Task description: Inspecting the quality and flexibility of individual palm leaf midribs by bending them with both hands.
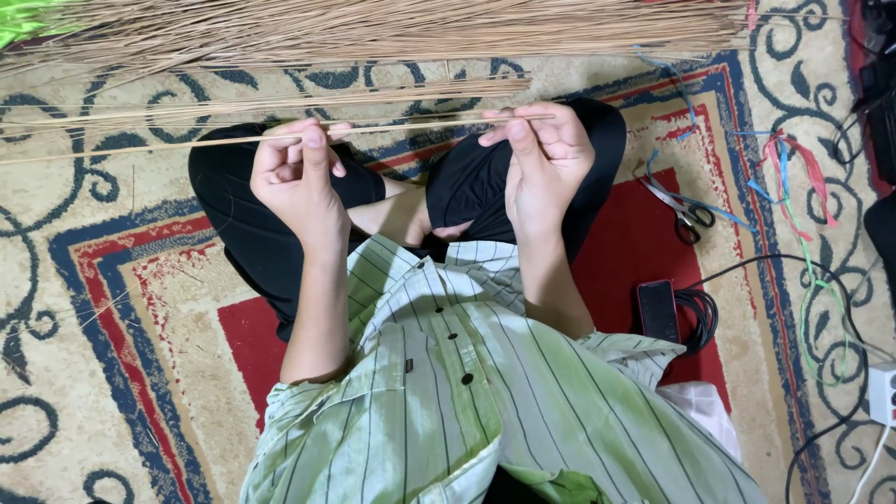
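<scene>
— While the person sits cross-legged on the patterned carpet [112, 308], what are the hands doing?

— Both are on one thin stick [187, 144], a long pale sliver that runs out across the carpet to the person's left. The left hand [299, 177] has its fingers curled in, thumb up, pinching the stick along its length. The right hand [541, 154] is closed round the stick's end, fingertips pressed together on it.

— Where does the stick lie?

— Level, just above the knees in black trousers [243, 233], held clear of the floor. Its far tip goes out of the picture.

— And the rest of the sticks?

— A big bundle of the same sticks [392, 28] lies along the top of the carpet, well beyond the hands. A smaller loose row [280, 101] lies between that bundle and the held stick, just beside it.

— Anything else near?

— On the person's right, scissors [679, 207] on the red part of the carpet, with coloured strings [793, 168] further out. Nearer the body lie a dark phone [658, 310] and a coil of black cable [700, 317] touching it. A white power strip [882, 392] sits at the edge. The person wears a pale green striped shirt [467, 401].
</scene>
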